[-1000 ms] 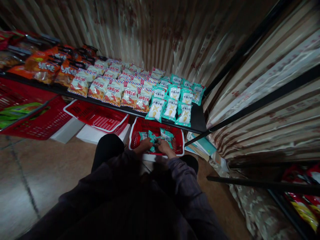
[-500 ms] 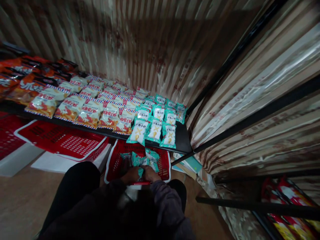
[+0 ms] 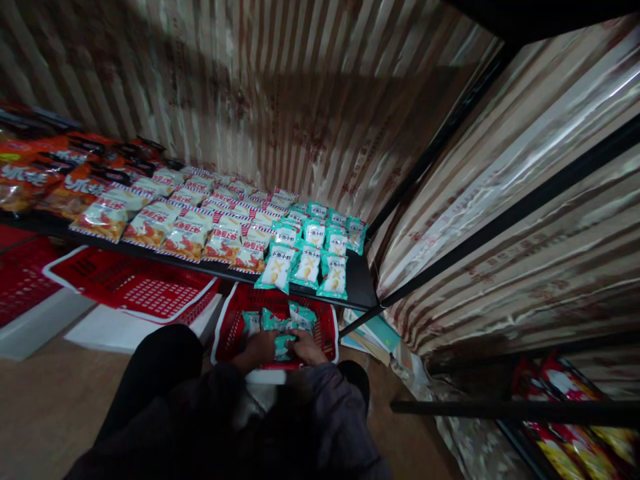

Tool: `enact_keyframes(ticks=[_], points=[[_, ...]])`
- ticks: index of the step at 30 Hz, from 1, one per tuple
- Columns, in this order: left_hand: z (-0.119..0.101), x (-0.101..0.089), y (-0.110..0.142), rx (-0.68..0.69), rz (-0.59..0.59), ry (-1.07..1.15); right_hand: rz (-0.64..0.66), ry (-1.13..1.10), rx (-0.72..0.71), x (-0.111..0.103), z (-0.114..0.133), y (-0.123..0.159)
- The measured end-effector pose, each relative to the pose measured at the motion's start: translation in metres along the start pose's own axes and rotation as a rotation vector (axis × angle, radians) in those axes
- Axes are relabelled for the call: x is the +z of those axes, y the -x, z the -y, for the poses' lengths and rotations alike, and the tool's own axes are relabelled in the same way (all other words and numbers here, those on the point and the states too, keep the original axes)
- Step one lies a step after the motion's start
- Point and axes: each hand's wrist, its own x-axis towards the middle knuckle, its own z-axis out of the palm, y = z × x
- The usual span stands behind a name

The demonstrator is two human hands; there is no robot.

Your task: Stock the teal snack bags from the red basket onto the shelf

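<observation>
Both hands are over a red basket point(image 3: 329, 333) with a white rim, low in front of my knees. Between them is a small teal snack bag point(image 3: 284, 348). My left hand point(image 3: 261, 350) is closed on its left side, and my right hand point(image 3: 306, 347) grips it from the right. Several more teal snack bags point(image 3: 301, 313) lie in the basket just beyond my fingers. On the shelf point(image 3: 361, 287) above, teal-and-white snack bags point(image 3: 309, 262) stand in rows at the right end.
Cream snack bags point(image 3: 184, 230) with striped edges and orange snack bags point(image 3: 75, 180) fill the shelf leftward. Another red basket point(image 3: 155, 293) sits below on a white box point(image 3: 107, 330). Black frame bars point(image 3: 450, 260) slant across the right, before a pleated curtain point(image 3: 310, 100).
The view has swung right, so the shelf sits lower and further left. My hands have drawn toward the basket's near side, and a teal snack bag now shows between them.
</observation>
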Motion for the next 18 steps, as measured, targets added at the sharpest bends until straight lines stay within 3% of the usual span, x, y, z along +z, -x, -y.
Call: enact_keyframes(ticks=[6, 10, 18], points=[[-0.017, -0.031, 0.019, -0.066, -0.016, 0.031, -0.079, -0.251, -0.077, -0.011, 0.003, 0.009], [-0.028, -0.057, 0.032, -0.114, -0.130, 0.138, -0.109, -0.351, -0.155, -0.026, 0.014, 0.017], [-0.042, -0.100, 0.040, -0.042, -0.339, 0.359, -0.183, -0.526, -0.342, -0.053, 0.057, 0.050]])
